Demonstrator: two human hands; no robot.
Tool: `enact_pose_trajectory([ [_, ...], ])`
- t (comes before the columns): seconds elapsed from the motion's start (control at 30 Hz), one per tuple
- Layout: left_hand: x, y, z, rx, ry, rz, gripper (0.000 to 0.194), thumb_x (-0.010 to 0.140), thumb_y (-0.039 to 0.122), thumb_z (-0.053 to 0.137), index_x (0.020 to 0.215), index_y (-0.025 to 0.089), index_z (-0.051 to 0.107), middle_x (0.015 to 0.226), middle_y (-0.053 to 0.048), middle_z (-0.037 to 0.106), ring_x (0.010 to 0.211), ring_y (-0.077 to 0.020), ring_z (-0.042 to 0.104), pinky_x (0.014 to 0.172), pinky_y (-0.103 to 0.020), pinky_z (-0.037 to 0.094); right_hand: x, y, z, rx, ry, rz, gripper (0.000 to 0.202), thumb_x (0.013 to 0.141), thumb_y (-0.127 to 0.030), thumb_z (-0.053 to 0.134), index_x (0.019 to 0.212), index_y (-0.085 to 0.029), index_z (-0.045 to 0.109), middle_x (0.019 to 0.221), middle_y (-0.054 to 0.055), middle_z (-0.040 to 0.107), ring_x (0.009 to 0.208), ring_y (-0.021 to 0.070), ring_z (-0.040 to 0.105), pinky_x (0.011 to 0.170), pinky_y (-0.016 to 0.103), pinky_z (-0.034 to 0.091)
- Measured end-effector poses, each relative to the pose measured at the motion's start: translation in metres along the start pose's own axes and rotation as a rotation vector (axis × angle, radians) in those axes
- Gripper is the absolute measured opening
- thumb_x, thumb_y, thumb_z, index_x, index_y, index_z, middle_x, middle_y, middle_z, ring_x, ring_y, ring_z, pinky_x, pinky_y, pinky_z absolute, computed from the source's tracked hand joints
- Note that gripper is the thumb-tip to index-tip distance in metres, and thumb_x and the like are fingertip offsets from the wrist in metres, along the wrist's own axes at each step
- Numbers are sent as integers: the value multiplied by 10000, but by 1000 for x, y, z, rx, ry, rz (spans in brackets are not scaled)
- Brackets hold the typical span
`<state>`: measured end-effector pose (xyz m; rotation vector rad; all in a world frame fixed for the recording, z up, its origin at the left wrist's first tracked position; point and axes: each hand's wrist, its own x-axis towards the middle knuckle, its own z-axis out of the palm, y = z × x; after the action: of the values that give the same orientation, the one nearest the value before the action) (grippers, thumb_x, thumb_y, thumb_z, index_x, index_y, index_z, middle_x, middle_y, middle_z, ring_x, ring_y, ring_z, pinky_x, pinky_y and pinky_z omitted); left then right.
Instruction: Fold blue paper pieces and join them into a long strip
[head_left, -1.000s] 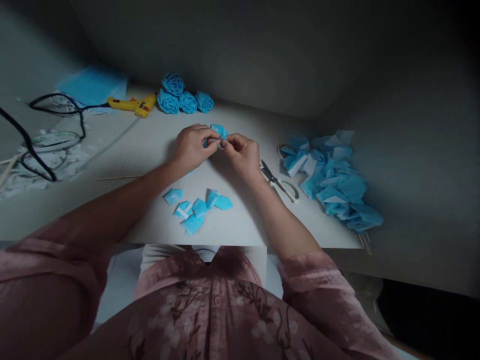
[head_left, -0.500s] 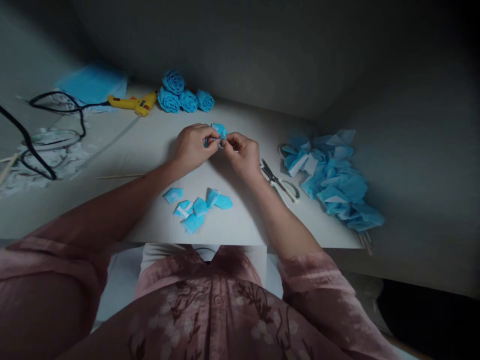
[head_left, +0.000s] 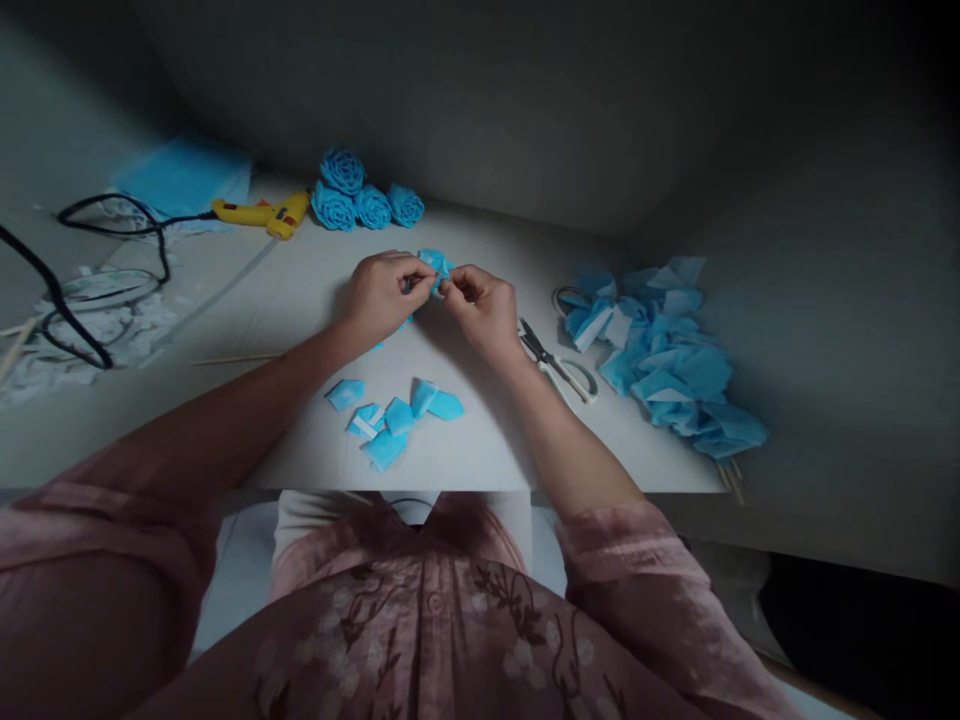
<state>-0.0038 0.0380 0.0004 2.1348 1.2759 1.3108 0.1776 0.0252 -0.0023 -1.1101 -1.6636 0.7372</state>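
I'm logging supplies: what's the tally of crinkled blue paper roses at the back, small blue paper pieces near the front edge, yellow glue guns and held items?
Crinkled blue paper roses: 4
Small blue paper pieces: 6
Yellow plastic glue gun: 1
Blue paper bundle, in left hand and right hand: 1
Total: 12

One head-worn camera looks forward and steeply down, close over the wearer's pink shirt (head_left: pixel 435 635) — left hand (head_left: pixel 380 293) and right hand (head_left: pixel 484 307) mid-view — and across the surface (head_left: pixel 480 452) to the dark wall (head_left: pixel 480 120) beyond.
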Motion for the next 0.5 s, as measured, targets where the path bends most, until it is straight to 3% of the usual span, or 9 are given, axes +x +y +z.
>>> enact_pose_trajectory([
  [0.2,4,3,-2,-124,37,-162,80,860,151,681,806,192,724,709,30,650,695,-134,552,692,-305,441,5,7,-1,212,15,124,326,912,-501,773,797,-224,645,749,-27,646,725,129,578,743,273,483],
  [0.3,16,-1,-16,-163,85,-259,101,920,153,648,835,184,694,715,48,617,714,-108,518,713,-299,431,8,11,-4,350,59,237,348,920,-460,771,748,-229,576,764,-21,666,707,115,590,754,264,516],
  [0.4,26,-9,-53,-122,105,-291,154,1002,251,630,871,183,676,707,53,595,719,-100,503,726,-302,419,10,12,-6,459,105,300,360,914,-378,773,701,-227,526,766,-20,674,687,101,592,744,249,525],
  [0.5,19,-23,-111,61,165,-327,273,968,374,678,779,177,673,648,42,578,698,-116,498,699,-320,369,11,11,-5,509,119,325,329,903,-349,779,708,-223,546,778,-24,686,686,92,604,738,237,530],
])
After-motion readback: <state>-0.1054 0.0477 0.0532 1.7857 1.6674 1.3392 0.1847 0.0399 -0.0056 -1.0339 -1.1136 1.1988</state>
